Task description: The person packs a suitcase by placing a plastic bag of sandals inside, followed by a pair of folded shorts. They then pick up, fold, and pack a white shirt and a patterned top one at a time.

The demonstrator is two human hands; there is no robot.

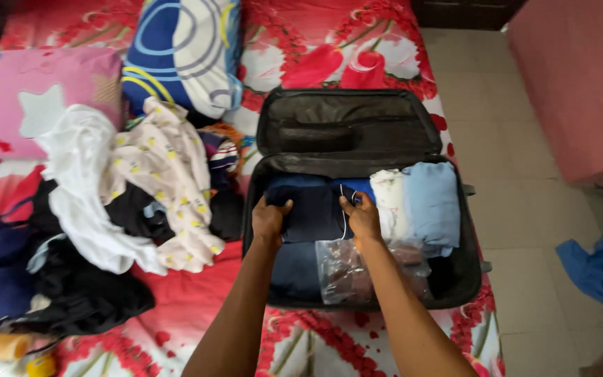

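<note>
An open black suitcase lies on a bed with a red floral sheet. Inside, at the back left, sits a folded navy garment. My left hand grips its left edge and my right hand grips its right edge. To the right of it lie a rolled cream garment and a folded light blue garment. A clear plastic bag with dark contents rests in the front of the case, below my right wrist.
A heap of loose clothes, white, cream-printed and black, lies on the bed left of the suitcase. A pink pillow and a blue patterned pillow are behind it. A blue cloth lies on the tiled floor at right.
</note>
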